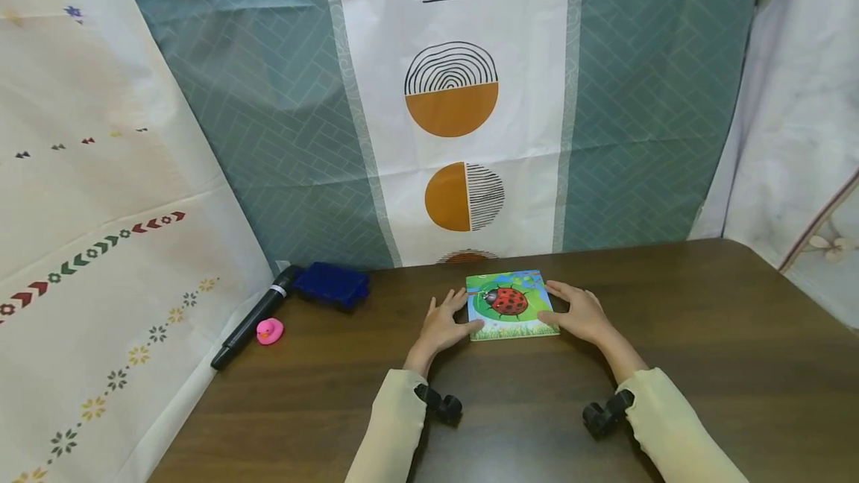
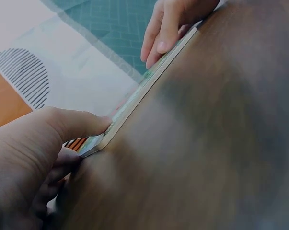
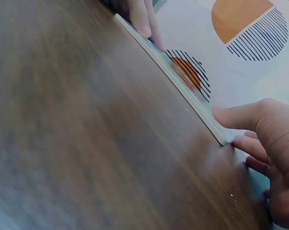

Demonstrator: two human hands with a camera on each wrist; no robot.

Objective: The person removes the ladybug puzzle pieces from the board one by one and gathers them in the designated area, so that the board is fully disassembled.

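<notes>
A thin square board with a ladybug picture [image 1: 507, 302] lies flat on the brown table, its pale edge showing in both wrist views. My left hand [image 1: 443, 325] grips its left side, thumb on the near corner of the face and fingers along the side edge. From the right, my right hand [image 1: 581, 313] holds the opposite side, its thumb over the picture and its fingertips against the edge. In the left wrist view, the left thumb [image 2: 82, 123] lies over the board's corner. The right thumb [image 3: 240, 115] reaches over the near right corner in the right wrist view.
On the table's left side are a large black marker-shaped object [image 1: 255, 319], a pink toy duck [image 1: 270, 331] and a dark blue box-like object [image 1: 332, 284]. A patterned curtain [image 1: 463, 192] hangs behind the table [image 1: 517, 408], and a white cloth [image 1: 134, 282] borders its left.
</notes>
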